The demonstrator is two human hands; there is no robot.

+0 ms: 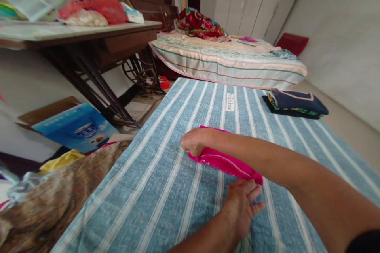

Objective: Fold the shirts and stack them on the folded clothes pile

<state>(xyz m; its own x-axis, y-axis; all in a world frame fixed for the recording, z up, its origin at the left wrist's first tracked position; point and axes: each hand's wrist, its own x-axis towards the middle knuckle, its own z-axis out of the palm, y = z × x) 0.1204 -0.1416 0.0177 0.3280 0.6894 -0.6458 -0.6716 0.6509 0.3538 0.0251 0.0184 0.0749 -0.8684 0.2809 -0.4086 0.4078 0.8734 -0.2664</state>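
A bright pink folded garment [228,163] lies on the blue-and-white striped bedsheet [166,154] in front of me. My right hand [194,141] reaches across from the right, its fingers curled closed on the garment's left end. The right forearm hides much of the far side of the cloth. Below it, at the garment's near right corner, is my left hand [240,203], with fingers apart and fingertips against the pink edge. Whatever lies under those fingertips is hidden.
A stack of folded dark clothes [297,102] rests at the far right of the sheet. Brown patterned cloth [68,189] is heaped at left, near a blue box [77,126]. A sewing-machine table [127,27] stands behind, and another bed [231,59] lies beyond.
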